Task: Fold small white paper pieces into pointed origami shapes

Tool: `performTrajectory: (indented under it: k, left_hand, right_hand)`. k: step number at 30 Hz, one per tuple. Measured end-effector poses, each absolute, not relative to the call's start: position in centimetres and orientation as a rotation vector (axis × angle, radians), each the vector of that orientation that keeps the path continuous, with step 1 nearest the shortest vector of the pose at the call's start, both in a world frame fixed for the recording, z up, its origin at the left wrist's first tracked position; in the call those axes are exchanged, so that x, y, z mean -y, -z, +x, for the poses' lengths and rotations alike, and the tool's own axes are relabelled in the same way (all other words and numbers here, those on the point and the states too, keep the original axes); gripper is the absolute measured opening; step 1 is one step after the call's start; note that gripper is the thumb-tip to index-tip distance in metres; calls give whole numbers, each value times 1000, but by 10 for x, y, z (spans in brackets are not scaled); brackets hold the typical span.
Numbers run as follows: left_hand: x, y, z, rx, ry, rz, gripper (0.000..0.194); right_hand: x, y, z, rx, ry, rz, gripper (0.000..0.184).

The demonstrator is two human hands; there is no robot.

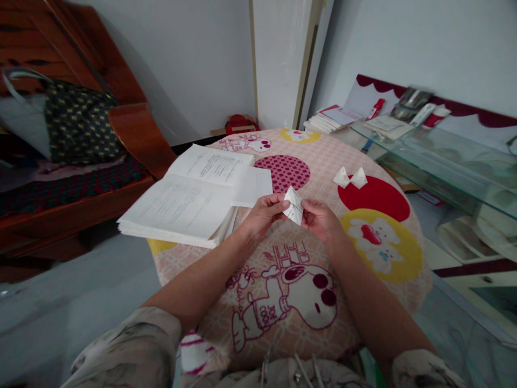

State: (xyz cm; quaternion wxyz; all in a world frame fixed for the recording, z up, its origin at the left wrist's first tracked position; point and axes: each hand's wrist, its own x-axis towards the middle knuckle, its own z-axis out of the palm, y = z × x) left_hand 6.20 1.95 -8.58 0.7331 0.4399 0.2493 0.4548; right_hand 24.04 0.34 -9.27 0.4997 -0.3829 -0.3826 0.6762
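Left hand (264, 213) and right hand (320, 216) pinch the folded paper (293, 206) between curled fingers, one at each side, probably to steady its creases. Beyond the right hand sit two folded pieces (358, 178), seemingly parked clear; left of the left hand lies an open book (181, 196).

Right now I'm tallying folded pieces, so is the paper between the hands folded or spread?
Folded: the paper shows creased, angled faces and pointed corners.

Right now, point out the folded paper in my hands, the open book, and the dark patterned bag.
Folded paper (293, 209): head view, middle of its visible side.
Open book (177, 206): head view, nearer page.
Patterned bag (78, 125): head view, dark side.
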Motion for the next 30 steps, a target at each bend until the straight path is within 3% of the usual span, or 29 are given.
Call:
performTrajectory:
  k: [20,30]
  left_hand:
    - [-13,76,65,-504,-1044,1121,34]
    - [-34,77,39,-792,-721,1612,15]
  right_hand:
    - [6,90,225,1043,-1835,-898,34]
    - [3,76,247,1379,-1238,-1178,30]
